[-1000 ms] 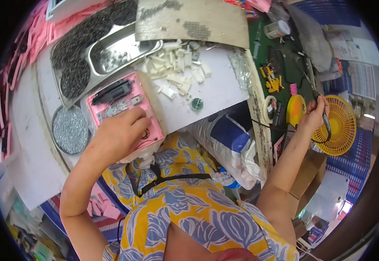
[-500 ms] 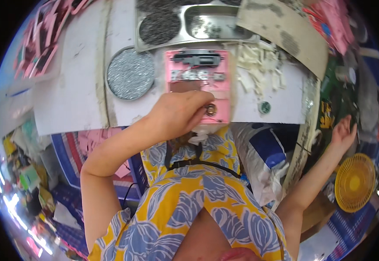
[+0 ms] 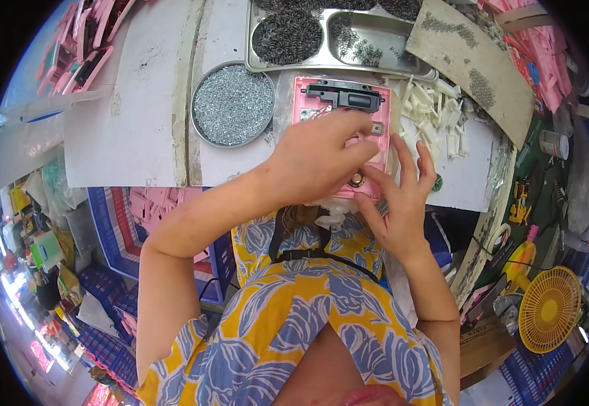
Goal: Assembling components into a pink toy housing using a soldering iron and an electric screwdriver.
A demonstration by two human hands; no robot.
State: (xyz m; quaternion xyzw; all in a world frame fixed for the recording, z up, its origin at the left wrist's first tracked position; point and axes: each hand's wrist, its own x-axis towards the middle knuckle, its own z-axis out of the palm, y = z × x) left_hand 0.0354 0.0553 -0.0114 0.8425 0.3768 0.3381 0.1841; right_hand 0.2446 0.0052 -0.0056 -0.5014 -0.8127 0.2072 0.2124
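A pink plastic casing [image 3: 374, 161] lies in front of me at the table's near edge. It carries a black plastic part [image 3: 345, 97] at its far end, small metal pieces [image 3: 377, 128] and a round brass-coloured part [image 3: 356, 179] near its close end. My left hand [image 3: 321, 155] reaches over the middle of the casing with its fingers bent inward; what they grip, if anything, is hidden. My right hand [image 3: 406, 206] is at the casing's right near corner, fingers spread, its thumb and forefinger on either side of the brass-coloured part.
Left of the casing stands a round tin of small screws [image 3: 232, 105]. Behind it is a metal tray [image 3: 294, 66] of dark springs. White plastic pieces [image 3: 436, 111] and a board [image 3: 477, 61] with springs lie right. A blue crate [image 3: 115, 233] holds pink parts; a yellow fan [image 3: 549, 311] stands right.
My right hand has come in from the far right to the casing. My left hand has shifted a little farther up over it. The whole view has also shifted.
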